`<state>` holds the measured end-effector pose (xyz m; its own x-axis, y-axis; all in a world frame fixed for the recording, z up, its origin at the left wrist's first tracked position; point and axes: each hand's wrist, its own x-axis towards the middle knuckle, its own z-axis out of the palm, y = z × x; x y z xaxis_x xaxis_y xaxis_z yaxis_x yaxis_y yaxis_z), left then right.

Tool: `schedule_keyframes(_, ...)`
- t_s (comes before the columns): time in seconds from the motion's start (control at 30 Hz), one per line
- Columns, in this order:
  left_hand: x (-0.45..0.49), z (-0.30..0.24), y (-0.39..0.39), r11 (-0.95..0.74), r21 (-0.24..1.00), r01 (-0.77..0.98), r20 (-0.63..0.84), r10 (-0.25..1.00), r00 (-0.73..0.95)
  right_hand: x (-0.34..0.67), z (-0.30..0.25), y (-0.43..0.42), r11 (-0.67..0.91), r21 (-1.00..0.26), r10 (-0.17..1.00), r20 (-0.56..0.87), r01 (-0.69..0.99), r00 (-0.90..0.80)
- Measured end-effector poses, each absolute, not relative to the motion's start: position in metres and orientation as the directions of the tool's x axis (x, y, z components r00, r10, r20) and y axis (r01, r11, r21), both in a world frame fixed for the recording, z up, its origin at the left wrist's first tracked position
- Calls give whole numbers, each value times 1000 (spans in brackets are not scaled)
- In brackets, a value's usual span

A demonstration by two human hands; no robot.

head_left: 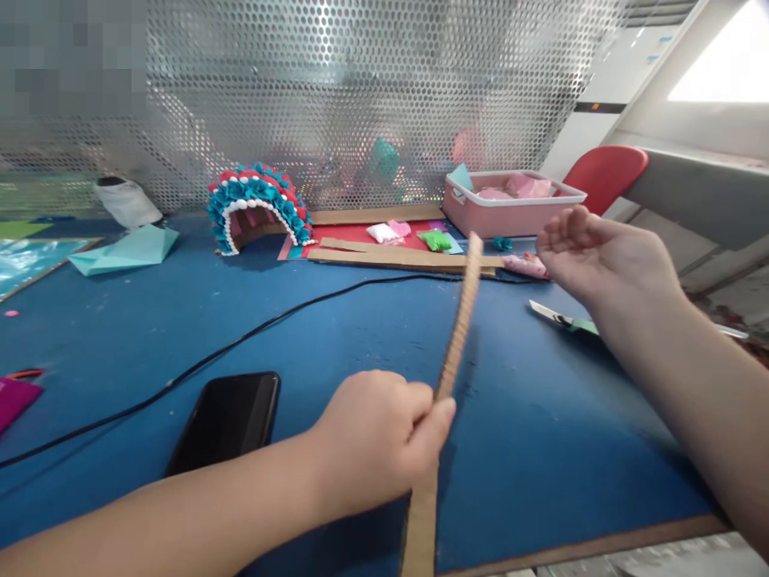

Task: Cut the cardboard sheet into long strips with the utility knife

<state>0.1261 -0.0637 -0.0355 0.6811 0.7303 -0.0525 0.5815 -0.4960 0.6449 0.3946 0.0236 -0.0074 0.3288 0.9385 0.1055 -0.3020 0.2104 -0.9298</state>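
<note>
Left hand [378, 437] is closed around 1 corrugated cardboard strip [457, 336], gripping it low down; the strip rises tilted above the blue worktop [529, 417]. Right hand [592, 252] is spread, palm up, holding nothing, just right of the strip's upper end. A black phone [231, 418] lies left of the left hand.

A long brown corrugated cardboard strip [457, 336] slants upward above the table.

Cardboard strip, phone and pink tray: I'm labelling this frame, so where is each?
cardboard strip [460, 332], head view, mid-length of its corrugated edge.
phone [231, 418], head view, centre of the dark screen.
pink tray [508, 216], head view, front wall.
</note>
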Motion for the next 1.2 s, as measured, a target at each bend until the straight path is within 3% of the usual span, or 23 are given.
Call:
schedule_keyframes(0.13,125,-33,-46,-123,893,434,-93,892,443,361,-17,1,158,-887,957,28,-433,290)
schedule_keyframes(0.17,125,-33,-43,-76,924,374,-89,910,405,348,-21,-7,103,-896,983,25,-431,184)
schedule_keyframes(0.3,126,-35,-36,-79,949,307,-62,903,425,310,-34,-38,-47,-980,949,16,-192,-315)
schedule_keyframes(0.4,126,-37,-39,-152,930,334,-79,806,587,302,-37,-50,-65,-996,883,-26,-66,-468)
schedule_keyframes(0.5,124,-38,-42,-180,918,355,-96,765,636,302,-35,-48,-101,-989,926,-53,-111,-374)
schedule_keyframes(0.63,121,-34,-45,-226,874,431,-135,738,661,312,-29,-33,21,-965,991,54,-260,-122)
schedule_keyframes(0.83,121,-31,-49,-378,784,492,-70,734,675,332,-20,-10,149,-930,978,89,-337,186)
schedule_keyframes(1.07,120,-34,-49,-346,804,484,-91,732,675,338,-17,-10,187,-917,977,138,-352,161)
schedule_keyframes(1.2,122,-34,-50,-187,887,422,-148,750,644,332,-17,-18,175,-927,984,158,-332,77)
